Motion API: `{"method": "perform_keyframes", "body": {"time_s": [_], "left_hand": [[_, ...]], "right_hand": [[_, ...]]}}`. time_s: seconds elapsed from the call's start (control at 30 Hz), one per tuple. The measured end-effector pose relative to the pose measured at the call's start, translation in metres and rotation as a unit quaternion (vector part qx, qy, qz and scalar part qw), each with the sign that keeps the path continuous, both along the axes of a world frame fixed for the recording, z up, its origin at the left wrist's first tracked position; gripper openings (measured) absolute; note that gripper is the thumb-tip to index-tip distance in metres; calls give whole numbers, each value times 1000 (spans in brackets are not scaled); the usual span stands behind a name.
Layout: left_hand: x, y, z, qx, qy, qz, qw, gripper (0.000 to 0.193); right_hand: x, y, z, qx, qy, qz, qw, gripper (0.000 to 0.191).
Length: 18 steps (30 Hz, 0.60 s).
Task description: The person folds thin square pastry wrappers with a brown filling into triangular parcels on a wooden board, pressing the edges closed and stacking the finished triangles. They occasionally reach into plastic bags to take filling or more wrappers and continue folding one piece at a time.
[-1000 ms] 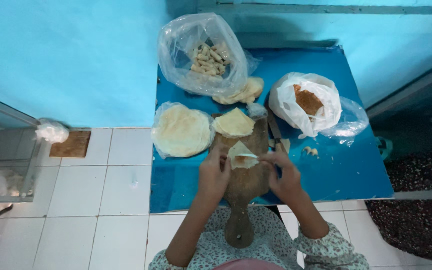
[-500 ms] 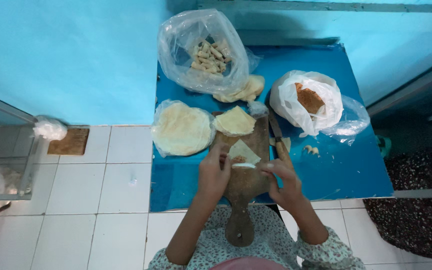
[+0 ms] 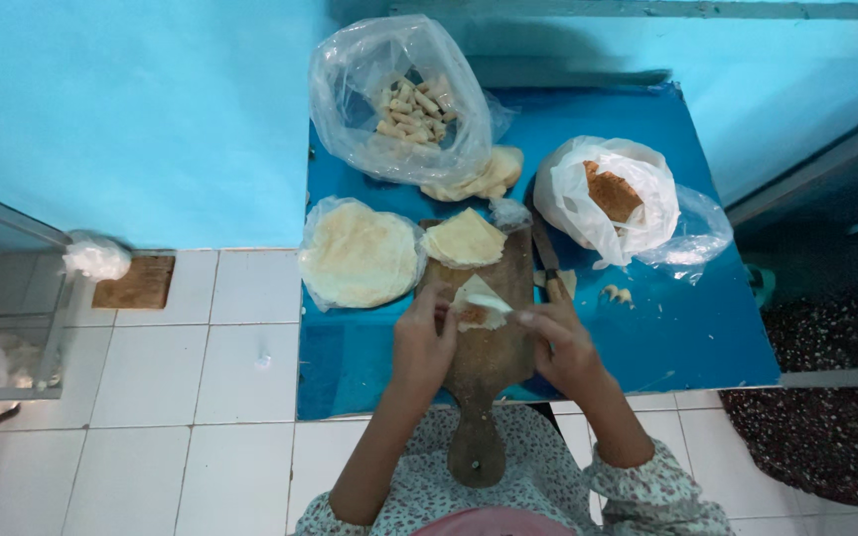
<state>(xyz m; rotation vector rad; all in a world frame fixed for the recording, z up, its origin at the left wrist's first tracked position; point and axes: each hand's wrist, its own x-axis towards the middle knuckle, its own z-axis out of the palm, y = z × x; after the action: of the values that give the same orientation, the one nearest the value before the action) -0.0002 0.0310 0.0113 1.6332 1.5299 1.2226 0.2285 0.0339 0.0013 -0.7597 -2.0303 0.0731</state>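
The left hand [image 3: 424,347] and right hand [image 3: 560,347] cover part of the pastry piece [image 3: 479,303]. Its filling is too small to identify. The knife [image 3: 546,263] is partly hidden.

A: Board [image 3: 484,367]? 
B: Wood, matt, worn brown, w/ handle at 6 o'clock. Wrapper piece [image 3: 477,304] on it looks thin, soft dough, pale, matt.
A: Table [image 3: 687,328]? 
B: Blue top, smooth, glossy, reflects light.
A: Bags? 
B: Clear bag [image 3: 399,99] at 12, thin crinkly plastic, shiny. White bag [image 3: 573,194] at 2, plastic too, semi-opaque. Round stack [image 3: 357,255] at 10 sits in clear film, dough surface matt, floury.
A: Floor [image 3: 201,377]? 
B: White tiles, smooth, slight sheen. Sleeves [image 3: 647,491]: printed cloth, matt.
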Motion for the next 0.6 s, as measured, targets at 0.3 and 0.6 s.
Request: {"method": "perform_keyframes", "body": {"time_s": [0.3, 0.6], "left_hand": [[0, 0, -5, 23, 6, 6, 1000, 32], [0, 0, -9, 35, 19, 15, 999, 32]], "right_hand": [[18, -21, -1, -76, 50, 67, 994, 40], [88, 38, 42, 29, 189, -259, 947, 45]]}}
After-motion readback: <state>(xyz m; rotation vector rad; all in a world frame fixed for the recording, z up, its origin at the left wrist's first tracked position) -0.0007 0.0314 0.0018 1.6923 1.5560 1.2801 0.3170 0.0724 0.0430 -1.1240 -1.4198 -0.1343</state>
